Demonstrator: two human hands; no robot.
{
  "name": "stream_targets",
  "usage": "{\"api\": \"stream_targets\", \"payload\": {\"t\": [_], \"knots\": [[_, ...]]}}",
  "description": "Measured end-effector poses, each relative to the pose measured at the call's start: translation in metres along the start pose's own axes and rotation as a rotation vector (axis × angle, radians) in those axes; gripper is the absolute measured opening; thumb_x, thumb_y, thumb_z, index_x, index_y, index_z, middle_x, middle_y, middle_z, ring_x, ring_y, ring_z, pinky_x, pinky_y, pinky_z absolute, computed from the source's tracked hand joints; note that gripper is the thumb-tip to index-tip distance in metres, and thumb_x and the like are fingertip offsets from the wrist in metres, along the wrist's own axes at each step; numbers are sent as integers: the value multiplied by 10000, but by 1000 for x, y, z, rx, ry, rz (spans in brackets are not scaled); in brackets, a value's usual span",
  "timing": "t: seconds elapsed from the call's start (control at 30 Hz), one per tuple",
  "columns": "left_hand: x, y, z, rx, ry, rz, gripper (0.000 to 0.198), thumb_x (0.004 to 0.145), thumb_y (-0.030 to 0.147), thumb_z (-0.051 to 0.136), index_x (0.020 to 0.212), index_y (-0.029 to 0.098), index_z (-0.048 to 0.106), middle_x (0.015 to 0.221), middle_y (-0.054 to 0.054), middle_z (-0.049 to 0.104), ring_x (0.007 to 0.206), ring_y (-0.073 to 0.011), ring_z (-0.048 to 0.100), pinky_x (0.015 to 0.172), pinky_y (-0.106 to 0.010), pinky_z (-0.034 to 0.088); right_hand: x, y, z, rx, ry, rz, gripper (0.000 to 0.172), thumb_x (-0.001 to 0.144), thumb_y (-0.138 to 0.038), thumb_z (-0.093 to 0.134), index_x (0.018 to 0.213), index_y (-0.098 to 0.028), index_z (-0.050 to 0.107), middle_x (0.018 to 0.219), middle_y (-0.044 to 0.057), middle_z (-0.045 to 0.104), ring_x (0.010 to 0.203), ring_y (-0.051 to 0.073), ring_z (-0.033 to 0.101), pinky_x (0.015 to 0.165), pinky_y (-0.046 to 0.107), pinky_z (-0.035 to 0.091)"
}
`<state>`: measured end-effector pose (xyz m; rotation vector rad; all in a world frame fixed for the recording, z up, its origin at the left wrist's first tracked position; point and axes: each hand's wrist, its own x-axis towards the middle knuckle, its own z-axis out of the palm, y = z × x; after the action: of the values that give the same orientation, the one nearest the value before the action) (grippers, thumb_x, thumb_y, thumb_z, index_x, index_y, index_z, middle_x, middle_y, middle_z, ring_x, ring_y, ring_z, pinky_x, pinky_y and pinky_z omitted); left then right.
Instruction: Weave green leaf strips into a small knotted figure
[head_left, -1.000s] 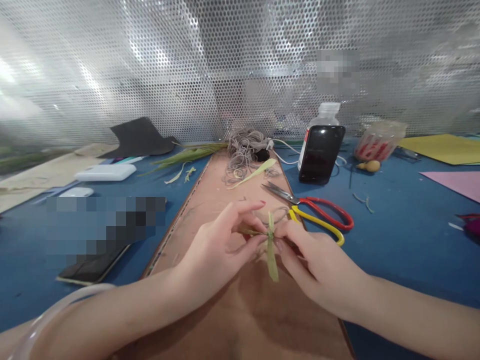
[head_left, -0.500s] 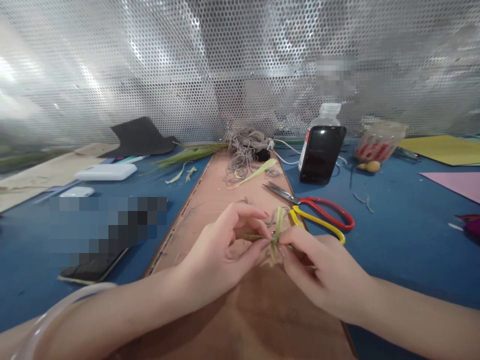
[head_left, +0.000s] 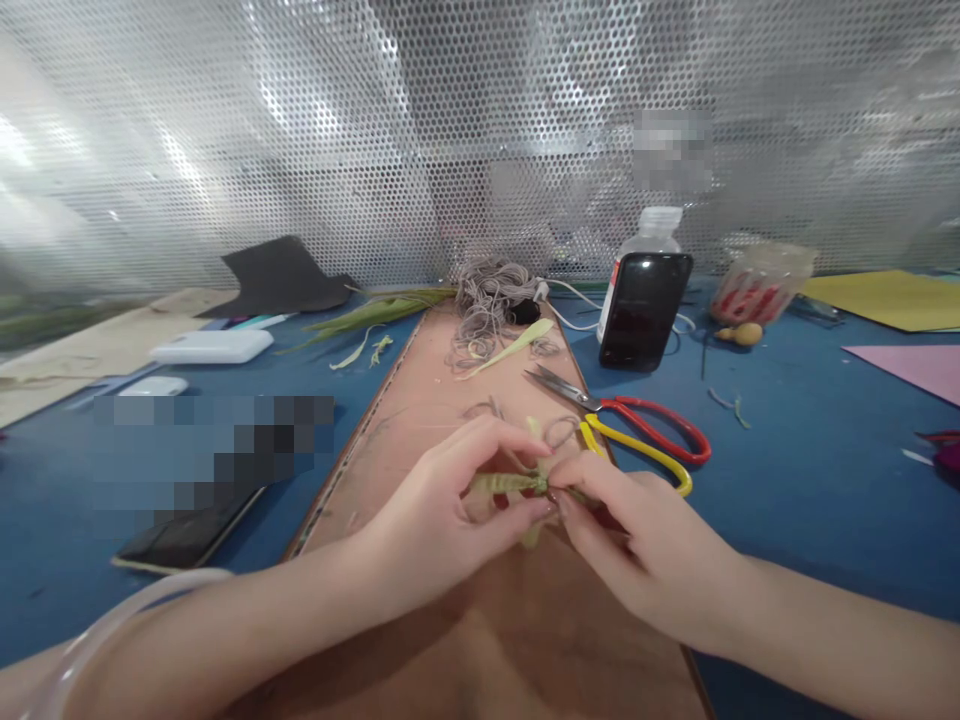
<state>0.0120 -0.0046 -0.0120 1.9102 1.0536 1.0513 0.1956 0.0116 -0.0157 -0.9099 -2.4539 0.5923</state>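
Note:
Between both hands is a small figure of pale green leaf strips [head_left: 504, 483], narrow and segmented-looking on the left, with a knotted green centre and paler strips above and below. My right hand [head_left: 637, 530] pinches it at the knot between thumb and forefinger. My left hand [head_left: 450, 495] curls around its left part, thumb and fingertips closed near the knot; exactly where they touch is partly hidden. Just beyond my right hand lie scissors [head_left: 592, 402] with one red and one yellow handle, blades parted. Underneath is a tan board [head_left: 390, 430] with loose grey string.
Grey cord [head_left: 491, 290] is heaped at the board's far end beside a pale leaf strip [head_left: 517, 345]. A black phone [head_left: 646, 310] leans on a clear bottle [head_left: 660, 230]. A white case [head_left: 214, 346] lies left. Perforated metal mesh [head_left: 480, 120] rises behind.
The leaf-strip figure has turned and shifted slightly left, so its segmented part now shows broadly. My left thumb has moved right, under the knot. My right hand keeps its pinch.

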Motion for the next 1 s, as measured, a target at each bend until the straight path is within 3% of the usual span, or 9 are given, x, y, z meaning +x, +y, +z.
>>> {"api": "stream_targets", "payload": {"t": [0.17, 0.27, 0.33, 0.5, 0.77, 1.0], "knots": [[2, 0, -4, 81, 46, -11, 113, 784, 192, 561, 889, 204, 601, 879, 0, 654, 850, -136, 597, 745, -227, 483, 1, -6, -6, 84, 21, -32, 128, 835, -146, 373, 870, -194, 486, 678, -5, 516, 608, 125, 469, 559, 245, 363], [2, 0, -3, 63, 62, -29, 106, 773, 219, 577, 877, 214, 601, 863, 6, 662, 816, -141, 605, 697, -228, 492, 7, -6, -9, 261, 124, 184, 135, 861, -252, 399, 833, -193, 517, 747, 21, 555, 678, 137, 510, 592, 246, 395], [2, 0, -2, 40, 40, -40, 97, 766, 216, 585, 862, 210, 596, 834, 8, 657, 776, -137, 607, 675, -229, 495, 12, -4, -11, 414, 128, 318, 147, 834, -324, 464, 821, -195, 531, 700, -1, 534, 608, 117, 480, 532, 225, 375], [3, 3, 1, -59, -4, -112, 48, 736, 182, 605, 769, 194, 573, 787, 12, 651, 753, -128, 622, 703, -230, 507, 21, -1, -10, 729, 55, 348, 227, 799, -284, 516, 614, -153, 513, 603, -34, 441, 546, 77, 385, 503, 202, 317], [5, 4, 3, -44, -39, -122, 81, 706, 111, 589, 710, 181, 548, 752, 11, 644, 717, -121, 612, 675, -220, 494, 15, -1, -6, 675, 157, 259, 216, 807, -226, 514, 604, -153, 496, 630, -26, 458, 600, 92, 408, 574, 225, 346], [5, 4, 2, -38, -53, -150, 74, 705, 135, 603, 734, 187, 558, 751, 15, 644, 718, -126, 609, 681, -226, 481, 15, -3, -8, 669, 188, 342, 202, 788, -238, 526, 603, -158, 513, 628, -22, 482, 597, 93, 430, 571, 215, 363]]}}
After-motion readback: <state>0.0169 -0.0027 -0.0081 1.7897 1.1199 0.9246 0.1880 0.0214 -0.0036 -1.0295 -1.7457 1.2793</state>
